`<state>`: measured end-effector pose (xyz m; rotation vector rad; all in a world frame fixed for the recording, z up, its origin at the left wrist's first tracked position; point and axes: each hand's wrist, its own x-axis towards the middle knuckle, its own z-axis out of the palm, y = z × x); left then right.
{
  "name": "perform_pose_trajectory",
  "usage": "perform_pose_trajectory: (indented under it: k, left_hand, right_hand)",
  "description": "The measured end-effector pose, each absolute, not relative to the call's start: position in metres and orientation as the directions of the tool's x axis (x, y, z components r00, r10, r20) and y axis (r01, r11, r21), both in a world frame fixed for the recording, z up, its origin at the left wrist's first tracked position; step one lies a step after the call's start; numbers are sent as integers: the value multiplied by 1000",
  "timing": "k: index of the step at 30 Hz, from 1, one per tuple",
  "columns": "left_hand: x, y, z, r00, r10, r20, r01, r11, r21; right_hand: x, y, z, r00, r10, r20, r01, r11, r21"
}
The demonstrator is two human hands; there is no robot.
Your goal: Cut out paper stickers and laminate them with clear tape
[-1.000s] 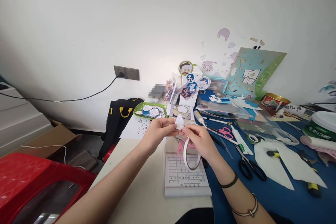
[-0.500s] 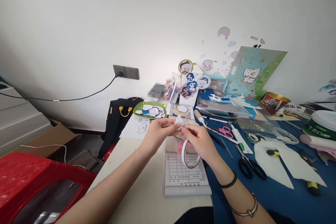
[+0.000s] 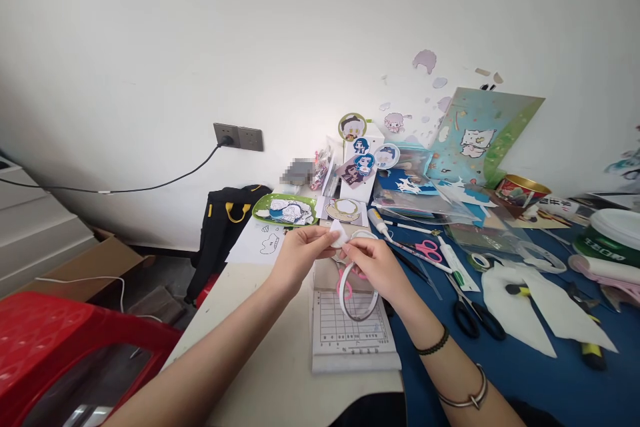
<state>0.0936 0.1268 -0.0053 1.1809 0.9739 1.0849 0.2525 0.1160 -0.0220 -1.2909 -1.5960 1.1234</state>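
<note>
Between the fingers of my left hand [image 3: 303, 255] is a small white piece of paper [image 3: 339, 233], pinched near its edge. My right hand [image 3: 375, 265] is closed close beside it, its fingertips at the paper's lower right. A roll of white double-sided tape [image 3: 361, 317] hangs from the right hand as a ring. Below both hands a printed form pad [image 3: 350, 333] lies on the table, with pink-handled scissors [image 3: 346, 283] partly hidden behind the tape ring.
Black-handled scissors [image 3: 467, 320], pink scissors [image 3: 425, 250], white foam pieces [image 3: 515, 307] and a glue tube [image 3: 457, 267] lie on the blue mat to the right. A green tray [image 3: 263, 207] holds paper cutouts. A red stool [image 3: 55, 340] stands at left.
The white piece in my left hand has tilted and shows more of its face. The tape ring has turned slightly to the left beneath my right hand.
</note>
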Motion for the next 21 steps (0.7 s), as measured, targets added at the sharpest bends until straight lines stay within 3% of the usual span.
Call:
perform_pose_trajectory:
  k: [10,14,17,19,21]
  left_hand:
    - [98,120,-4,195,977,81,-42,-74,996]
    - [94,122,-3,230,957,175,-26,-174,984]
    - [87,128,1,275,937,217,-44,-213,976]
    - [82,133,3,352,927,129,-96,-101,990]
    - [79,135,5,475,880,-10,-138,86,987]
  right_hand:
    - [256,117,-20,-205,978,45,252,97,-963]
    - [253,110,-15,-157,965,209,319,250,-914]
    - [253,104,-12,-86,840,535,511,498,-700]
    - [257,102,-13,-144,662,735,663,616,-425]
    - [261,102,-15,-267,501,823,747,647,-151]
